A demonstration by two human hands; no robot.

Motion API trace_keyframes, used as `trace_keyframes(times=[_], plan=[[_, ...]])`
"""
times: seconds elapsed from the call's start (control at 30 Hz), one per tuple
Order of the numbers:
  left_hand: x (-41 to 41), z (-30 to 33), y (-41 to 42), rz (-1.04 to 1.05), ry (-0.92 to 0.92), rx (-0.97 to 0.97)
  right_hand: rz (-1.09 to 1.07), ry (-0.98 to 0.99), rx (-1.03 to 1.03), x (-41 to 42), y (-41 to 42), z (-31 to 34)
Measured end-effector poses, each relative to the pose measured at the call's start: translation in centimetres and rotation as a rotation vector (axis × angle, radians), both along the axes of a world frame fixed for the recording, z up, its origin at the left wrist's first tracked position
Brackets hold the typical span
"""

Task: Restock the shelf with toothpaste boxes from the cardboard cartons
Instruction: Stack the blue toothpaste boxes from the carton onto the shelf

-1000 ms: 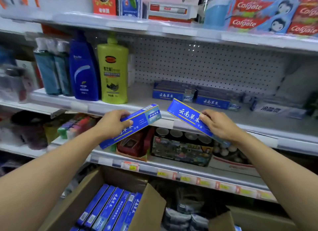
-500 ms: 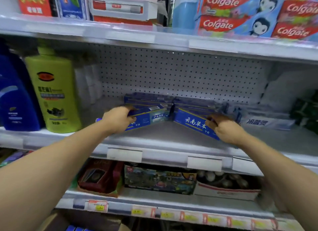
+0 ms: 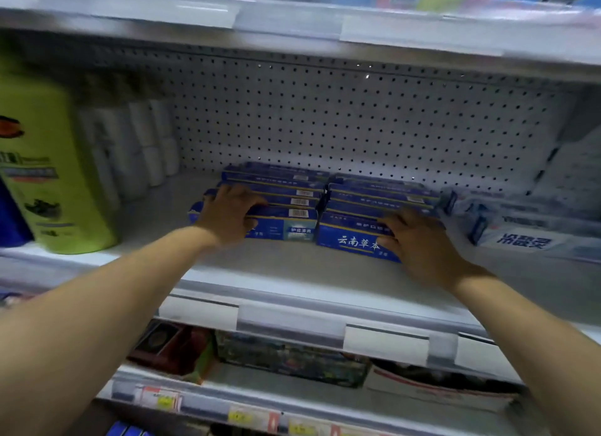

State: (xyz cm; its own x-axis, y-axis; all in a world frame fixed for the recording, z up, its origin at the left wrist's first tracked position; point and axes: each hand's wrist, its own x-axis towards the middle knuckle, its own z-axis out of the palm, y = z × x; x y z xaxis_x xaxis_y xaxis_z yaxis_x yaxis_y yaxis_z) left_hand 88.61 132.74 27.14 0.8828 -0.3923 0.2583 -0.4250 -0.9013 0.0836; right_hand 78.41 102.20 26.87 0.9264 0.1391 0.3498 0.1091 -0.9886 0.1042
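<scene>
Two rows of blue toothpaste boxes lie flat on the middle shelf (image 3: 292, 273), running back toward the pegboard. My left hand (image 3: 229, 216) grips the front box of the left row (image 3: 286, 224), fingers curled over its top edge. My right hand (image 3: 419, 240) holds the front box of the right row (image 3: 351, 239), which stands on the shelf with its white lettering facing me. The two front boxes sit side by side, nearly touching. At the bottom edge a few blue boxes (image 3: 128, 430) peek out; the carton around them is out of view.
A large green bottle (image 3: 48, 175) and white bottles (image 3: 136, 149) stand left of the rows. White toothpaste boxes (image 3: 520, 237) lie to the right. Bare shelf surface lies in front of the blue boxes. Shelves above and below carry other goods.
Both hands carried a blue box each from below up onto the middle shelf and set them down at the front of the two rows. The camera moved closer.
</scene>
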Motion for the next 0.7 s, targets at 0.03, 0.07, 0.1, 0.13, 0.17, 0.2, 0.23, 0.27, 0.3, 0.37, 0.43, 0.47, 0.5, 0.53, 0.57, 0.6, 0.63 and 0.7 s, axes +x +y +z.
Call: trace_keyframes(times=[0.03, 0.07, 0.1, 0.13, 0.17, 0.2, 0.23, 0.27, 0.3, 0.37, 0.43, 0.47, 0.5, 0.53, 0.57, 0.6, 0.63, 0.7], plan=[[0.0, -0.1, -0.1, -0.013, -0.031, -0.02, 0.007, -0.019, 0.003, 0.1, 0.1, -0.1], [-0.1, -0.2, -0.1, -0.019, -0.058, -0.042, -0.001, -0.019, 0.017, 0.1, 0.2, 0.0], [-0.2, -0.2, -0.2, -0.016, -0.084, -0.06, -0.01, -0.011, 0.031, 0.1, 0.4, 0.2], [-0.4, -0.1, -0.3, 0.0, -0.107, -0.075, -0.013, -0.014, 0.04, 0.0, 0.5, 0.3], [-0.5, -0.1, -0.3, 0.031, -0.121, -0.091, -0.008, -0.026, 0.042, 0.0, 0.6, 0.5], [-0.7, 0.0, -0.2, 0.066, -0.123, -0.113, -0.005, -0.027, 0.038, -0.1, 0.7, 0.8], [-0.9, 0.2, -0.1, 0.097, -0.109, -0.135, 0.001, -0.018, 0.032, -0.3, 1.0, 1.1], [-1.1, 0.4, 0.1, 0.124, -0.089, -0.154, 0.004, 0.003, 0.03, -0.6, 1.4, 1.4], [-1.4, 0.7, 0.3, 0.144, -0.068, -0.161, 0.01, 0.026, 0.04, -0.8, 1.8, 1.6], [-2.1, 1.2, 1.1, 0.164, -0.022, -0.171, 0.02, 0.069, 0.07, -1.3, 3.0, 2.0], [-3.0, 1.4, 2.4, 0.174, 0.004, -0.172, 0.042, 0.117, 0.085, -1.7, 4.6, 2.4], [-3.6, 1.4, 3.2, 0.163, 0.002, -0.175, 0.057, 0.138, 0.091, -2.1, 5.6, 2.5], [-4.5, 1.5, 4.0, 0.151, -0.003, -0.185, 0.074, 0.154, 0.094, -2.5, 6.6, 2.7], [-5.3, 1.5, 4.8, 0.158, -0.004, -0.205, 0.096, 0.167, 0.094, -2.9, 7.7, 2.8], [-6.3, 1.6, 5.7, 0.194, 0.001, -0.204, 0.123, 0.176, 0.09, -3.4, 8.7, 2.9], [-7.4, 1.6, 6.7, 0.241, 0.011, -0.19, 0.148, 0.183, 0.085, -4.0, 9.9, 2.9], [-8.4, 1.6, 7.6, 0.28, 0.021, -0.166, 0.167, 0.188, 0.083, -4.7, 11.2, 3.0], [-10.3, 1.4, 9.8, 0.305, 0.011, -0.179, 0.2, 0.196, 0.08, -6.0, 13.9, 3.2]])
